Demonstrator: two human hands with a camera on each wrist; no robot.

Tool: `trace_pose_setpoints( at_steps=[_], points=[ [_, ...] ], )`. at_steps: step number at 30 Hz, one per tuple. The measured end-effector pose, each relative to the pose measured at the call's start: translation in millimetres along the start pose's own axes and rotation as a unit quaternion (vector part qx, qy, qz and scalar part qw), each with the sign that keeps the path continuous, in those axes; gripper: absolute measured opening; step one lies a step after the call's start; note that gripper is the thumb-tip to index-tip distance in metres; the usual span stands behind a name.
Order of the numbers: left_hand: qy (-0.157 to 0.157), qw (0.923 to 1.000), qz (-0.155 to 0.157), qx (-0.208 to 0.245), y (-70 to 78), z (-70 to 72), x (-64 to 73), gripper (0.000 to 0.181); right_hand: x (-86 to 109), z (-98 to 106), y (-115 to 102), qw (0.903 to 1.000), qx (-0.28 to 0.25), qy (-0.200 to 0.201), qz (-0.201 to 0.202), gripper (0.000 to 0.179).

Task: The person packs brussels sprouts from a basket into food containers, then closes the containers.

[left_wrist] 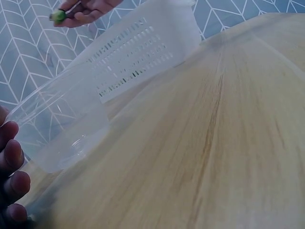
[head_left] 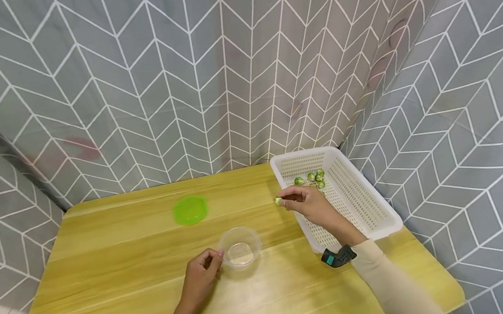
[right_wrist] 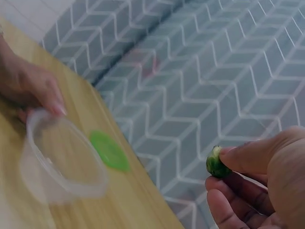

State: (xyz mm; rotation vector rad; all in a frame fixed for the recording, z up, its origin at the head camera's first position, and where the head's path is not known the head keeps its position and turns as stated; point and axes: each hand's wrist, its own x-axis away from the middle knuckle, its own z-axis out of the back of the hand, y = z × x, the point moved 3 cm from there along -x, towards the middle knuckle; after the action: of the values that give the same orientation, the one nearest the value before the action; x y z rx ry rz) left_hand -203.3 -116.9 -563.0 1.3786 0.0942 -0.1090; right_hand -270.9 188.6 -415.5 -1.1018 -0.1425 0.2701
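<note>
My right hand (head_left: 309, 204) pinches a Brussels sprout (right_wrist: 217, 163) between thumb and fingers, held over the left edge of a white basket (head_left: 378, 202). Several more Brussels sprouts (head_left: 311, 177) lie inside that basket, partly hidden by the hand. A clear round plastic tub (head_left: 241, 248) stands upright on the table; its inside shows no contents. At its left side my left hand (head_left: 202, 274) holds the rim, thumb on top and fingers against the outer wall. In the left wrist view, fingertips (left_wrist: 19, 183) show beside the tub.
A green round lid (head_left: 190, 210) lies flat on the wooden table (head_left: 121, 273), behind and left of the tub. Grey curtains (head_left: 188, 81) with white zigzag lines hang along the back and both sides. The basket stands near the table's right edge.
</note>
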Motion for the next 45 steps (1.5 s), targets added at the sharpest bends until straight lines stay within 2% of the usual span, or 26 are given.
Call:
trace_pose_setpoints(
  at_steps=[5,10,20,27,30,34,38,42,45],
  points=[
    [0.003,0.9999,-0.016,-0.003,0.6,0.5,0.3,0.035,4.1,-29.5,-8.9,0.9994,-0.014,-0.031,0.009,0.028],
    [0.005,0.9996,-0.025,-0.01,1.1,1.6,0.5,0.034,4.5,-59.0,-5.9,0.9982,-0.022,-0.053,0.019,0.025],
    [0.004,0.9999,-0.01,-0.008,1.6,1.9,2.6,0.037,1.7,-104.0,5.1,0.9969,0.028,-0.059,0.044,0.016],
    [0.012,0.9999,0.002,-0.003,1.3,0.4,2.5,0.036,-3.0,-125.3,5.0,0.9952,0.021,-0.073,0.061,0.015],
    [0.014,0.9998,0.011,-0.006,5.9,-0.7,3.4,0.034,-4.4,-131.4,5.2,0.9947,0.026,-0.076,0.064,0.014],
    [0.011,0.9998,0.018,-0.002,22.0,-0.8,7.6,0.032,-6.5,-138.2,5.0,0.993,0.051,-0.083,0.067,0.012],
    [0.006,0.9999,0.005,0.01,34.5,0.5,10.9,0.031,-8.6,-145.5,4.3,0.9874,0.102,-0.09,0.081,0.01],
    [0.0,0.9999,0.012,0.01,20.4,-0.1,7.0,0.031,-10.2,-152.2,2.3,0.9801,0.151,-0.091,0.092,0.008],
    [-0.003,0.9999,0.015,0.007,7.5,-0.4,4.1,0.031,-11.3,-156.3,1.0,0.9778,0.167,-0.095,0.083,0.008]
  ],
)
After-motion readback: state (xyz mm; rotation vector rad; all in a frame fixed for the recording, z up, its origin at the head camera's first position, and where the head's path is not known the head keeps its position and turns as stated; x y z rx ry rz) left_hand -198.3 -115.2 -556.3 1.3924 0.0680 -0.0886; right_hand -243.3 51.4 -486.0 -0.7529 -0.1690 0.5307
